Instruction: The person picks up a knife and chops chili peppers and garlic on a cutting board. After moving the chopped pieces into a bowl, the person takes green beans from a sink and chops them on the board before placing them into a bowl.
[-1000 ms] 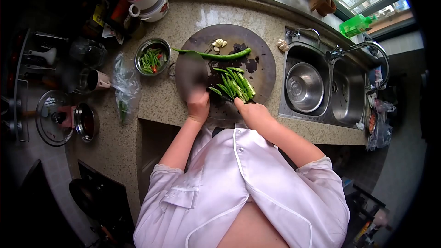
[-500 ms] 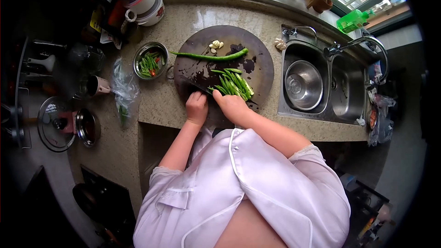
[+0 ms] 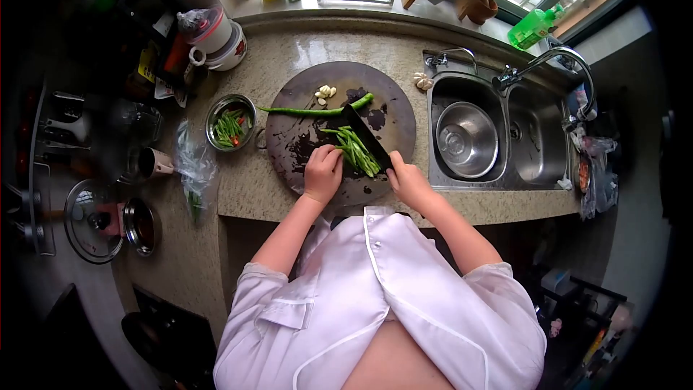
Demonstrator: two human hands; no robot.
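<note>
My right hand [image 3: 410, 182] is closed around the handle of a dark-bladed kitchen knife [image 3: 367, 132]. Its blade lies along the right side of a pile of sliced green pepper [image 3: 356, 153]. At the pile's left edge is my left hand [image 3: 323, 172], fingers bent and close together, the tips against the slices. Both hands work over a round dark chopping board [image 3: 292, 97]. Beyond the pile a long whole green pepper [image 3: 303, 111] stretches across the board, its right end near the blade's tip. Peeled garlic cloves [image 3: 325, 94] sit behind it.
Left of the board stands a metal bowl [image 3: 211, 130] of cut green and red pepper, with a plastic bag [image 3: 193, 162] beyond it. A double sink [image 3: 433, 166] holding a metal basin [image 3: 468, 139] is on the right. A garlic bulb [image 3: 423, 81] rests by the sink's corner.
My right hand has moved right, bringing the knife from the left of the pepper slices to their right side. The slices are gathered more tightly, and my left hand now touches them. The view has shifted.
</note>
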